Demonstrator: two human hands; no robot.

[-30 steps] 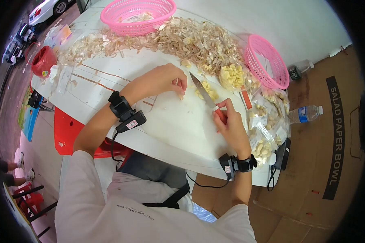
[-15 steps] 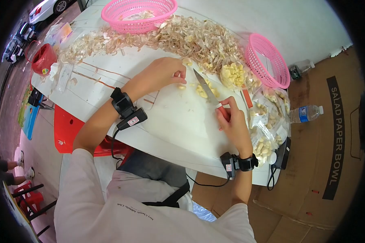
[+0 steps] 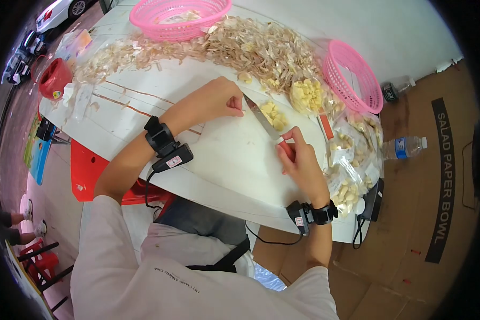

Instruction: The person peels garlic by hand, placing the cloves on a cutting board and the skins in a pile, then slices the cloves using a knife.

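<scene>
My right hand (image 3: 301, 160) is closed round the red handle of a knife (image 3: 261, 118), its blade slanting up and left over the white board. The blade's tip is close to my left hand (image 3: 224, 100), whose fingers are curled in and pressed together low over the board. Whatever those fingers hold, if anything, is hidden. Just right of the blade lies a small pile of pale yellow peeled garlic cloves (image 3: 274, 116), some looking cut. A larger heap of garlic (image 3: 307, 96) sits beyond it, near a long bank of dry garlic skins (image 3: 261, 50).
Pink baskets stand at the back (image 3: 180, 21) and right (image 3: 353, 77). Plastic bags of garlic cloves (image 3: 348, 160) lie by the right edge, near an orange-handled tool (image 3: 325, 126). A red container (image 3: 55, 79) is at the far left. A water bottle (image 3: 404, 148) lies beyond the table.
The knife has shifted left and slightly up, its tip now close to my left hand. A clove seen beneath my left fingers is no longer visible. My left fingers have curled in more.
</scene>
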